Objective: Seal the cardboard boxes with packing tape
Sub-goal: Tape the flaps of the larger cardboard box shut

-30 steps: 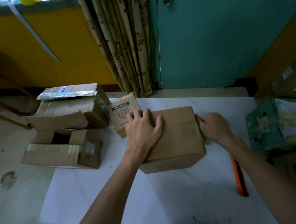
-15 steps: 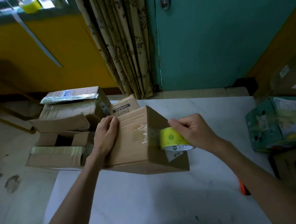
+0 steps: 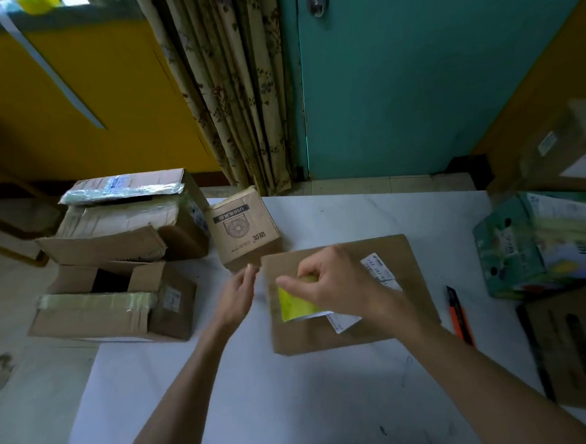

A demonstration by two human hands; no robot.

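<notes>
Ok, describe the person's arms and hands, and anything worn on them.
Both are bare. The left arm and right arm show no sleeves as far as the frame reaches. There are no gloves, and no watch or bracelet at either wrist. No ring shows on the right hand. The left hand is motion-blurred, so its fingers cannot be checked.

The cardboard box (image 3: 415,283) lay centrally on the table (image 3: 296,410), nearer the far edge. The tape roll (image 3: 295,304), held in the right hand (image 3: 336,281), was over its left half. A smaller box (image 3: 247,231) stood just behind its far-left corner. A utility knife (image 3: 458,311) lay to its right; a carton (image 3: 526,248) sat at the right edge.
</notes>
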